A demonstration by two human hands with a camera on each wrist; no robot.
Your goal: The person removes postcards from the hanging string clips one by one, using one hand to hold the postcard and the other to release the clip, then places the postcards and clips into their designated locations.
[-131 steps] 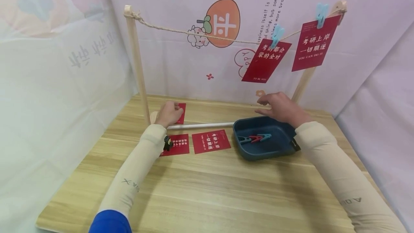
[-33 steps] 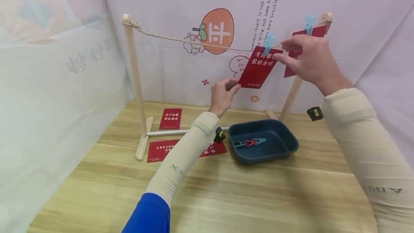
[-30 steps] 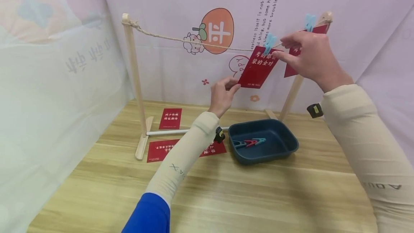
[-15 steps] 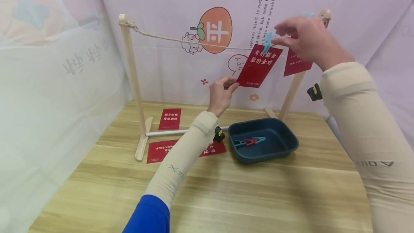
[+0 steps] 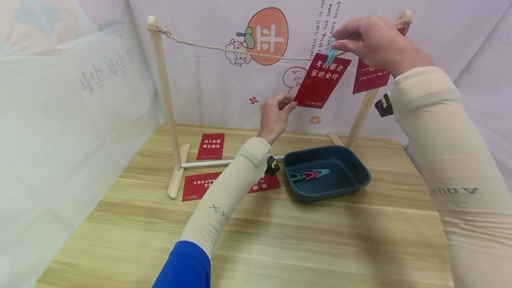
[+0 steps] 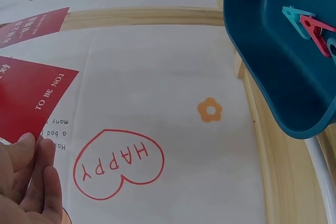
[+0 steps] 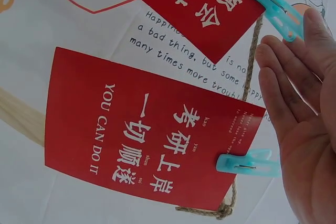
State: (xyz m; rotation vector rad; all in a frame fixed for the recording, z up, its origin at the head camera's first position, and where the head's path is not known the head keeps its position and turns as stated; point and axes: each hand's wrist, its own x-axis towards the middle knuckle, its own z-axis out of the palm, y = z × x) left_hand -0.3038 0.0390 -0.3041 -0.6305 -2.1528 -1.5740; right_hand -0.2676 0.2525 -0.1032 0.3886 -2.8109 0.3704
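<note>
A red card (image 5: 324, 81) with white characters hangs tilted from the twine under a light-blue clothespin (image 5: 331, 52). My left hand (image 5: 274, 117) pinches its lower left corner between thumb and fingers, which the left wrist view shows up close. My right hand (image 5: 374, 41) has its thumb and fingertips at the clothespin's upper end, on both sides of its handles in the right wrist view. A second red card (image 7: 142, 135) hangs to the right from another light-blue clothespin (image 7: 249, 163). In the head view my right hand covers most of that card's top.
A wooden post (image 5: 166, 97) carries the twine (image 5: 208, 48) at the left. On the table, a dark blue bin (image 5: 326, 192) holds several clothespins (image 5: 310, 175). Red cards (image 5: 210, 146) lie near a white rod (image 5: 208, 163), one partly under my left arm.
My left hand has gone from the table cards up to the hanging card's corner. My right hand has risen from above the bin, then shifted left and up onto the clothespin.
</note>
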